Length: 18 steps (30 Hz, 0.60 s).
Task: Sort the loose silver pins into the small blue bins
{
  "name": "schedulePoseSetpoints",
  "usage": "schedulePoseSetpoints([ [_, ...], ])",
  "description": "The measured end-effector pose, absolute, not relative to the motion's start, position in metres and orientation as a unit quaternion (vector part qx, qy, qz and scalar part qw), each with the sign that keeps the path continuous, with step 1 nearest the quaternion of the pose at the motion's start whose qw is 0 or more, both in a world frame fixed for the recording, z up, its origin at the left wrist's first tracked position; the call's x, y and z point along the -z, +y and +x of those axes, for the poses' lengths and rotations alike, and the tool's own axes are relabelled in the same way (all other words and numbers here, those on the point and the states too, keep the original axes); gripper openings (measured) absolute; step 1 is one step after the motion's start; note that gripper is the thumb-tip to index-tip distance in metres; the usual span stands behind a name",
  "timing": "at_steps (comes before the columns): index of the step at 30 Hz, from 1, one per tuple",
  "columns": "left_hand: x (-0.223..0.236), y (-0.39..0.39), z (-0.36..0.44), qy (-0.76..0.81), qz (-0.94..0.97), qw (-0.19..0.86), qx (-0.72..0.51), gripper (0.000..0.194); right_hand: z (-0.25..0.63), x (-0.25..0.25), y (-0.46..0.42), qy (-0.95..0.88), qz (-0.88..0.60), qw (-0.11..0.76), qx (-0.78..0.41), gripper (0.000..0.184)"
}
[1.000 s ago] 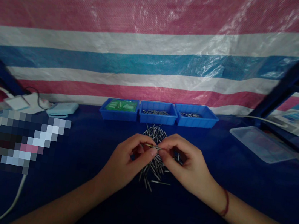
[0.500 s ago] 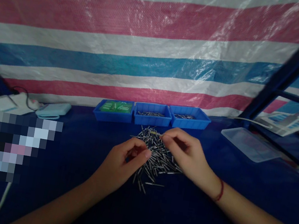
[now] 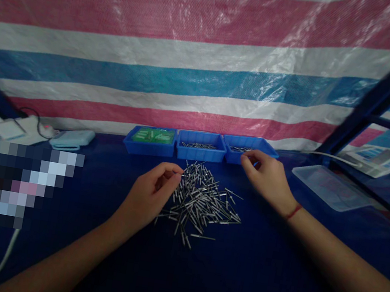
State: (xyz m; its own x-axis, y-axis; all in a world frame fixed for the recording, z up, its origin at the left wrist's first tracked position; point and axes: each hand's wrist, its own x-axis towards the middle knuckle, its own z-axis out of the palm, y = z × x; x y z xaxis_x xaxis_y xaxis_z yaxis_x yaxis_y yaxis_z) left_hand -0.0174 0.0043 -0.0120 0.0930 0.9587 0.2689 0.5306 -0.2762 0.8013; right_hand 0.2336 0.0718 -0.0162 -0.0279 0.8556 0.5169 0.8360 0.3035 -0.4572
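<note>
A loose pile of thin silvery pop rivets (image 3: pixel 204 200) lies on the dark blue tabletop in front of me. At its left edge, my left hand (image 3: pixel 156 187) has thumb and forefinger pinched together, with a small shiny rivet (image 3: pixel 183 175) showing at the tips. My right hand (image 3: pixel 265 175) is up at the front rim of the right blue bin (image 3: pixel 269 151), thumb and fingers curled together. Whatever its fingertips hold is too small to make out. Some rivets lie inside that bin, and more lie in the middle blue bin (image 3: pixel 200 155).
The left blue bin (image 3: pixel 149 149) holds green-wrapped pieces. A clear plastic lid (image 3: pixel 330 188) lies at right, with a white device (image 3: pixel 376 159) behind it. Power adapters, a light blue case (image 3: pixel 73 138) and a white cable (image 3: pixel 7 254) are on the left. Striped sheeting (image 3: pixel 205 83) hangs behind.
Both hands were together over the pile. My right hand took a thin brass-toned piece away, then moved right and back to the right bin. My left hand shifted left.
</note>
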Motion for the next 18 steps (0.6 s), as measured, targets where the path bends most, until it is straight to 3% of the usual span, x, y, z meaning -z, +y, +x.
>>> schedulePoseSetpoints([
  [8,0.021,0.031,-0.049,0.549,0.788,0.106,-0.258,0.026,0.201,0.019,0.042,-0.863,-0.371,0.296,-0.172,0.022],
  [14,0.030,0.034,-0.046,0.576,0.789,0.077,-0.200,0.036,0.192,0.016,0.029,-0.878,-0.320,0.308,-0.176,0.020],
  [18,0.032,0.035,-0.041,0.584,0.784,0.069,-0.199,0.027,0.188,0.015,0.022,-0.886,-0.291,0.319,-0.169,0.021],
])
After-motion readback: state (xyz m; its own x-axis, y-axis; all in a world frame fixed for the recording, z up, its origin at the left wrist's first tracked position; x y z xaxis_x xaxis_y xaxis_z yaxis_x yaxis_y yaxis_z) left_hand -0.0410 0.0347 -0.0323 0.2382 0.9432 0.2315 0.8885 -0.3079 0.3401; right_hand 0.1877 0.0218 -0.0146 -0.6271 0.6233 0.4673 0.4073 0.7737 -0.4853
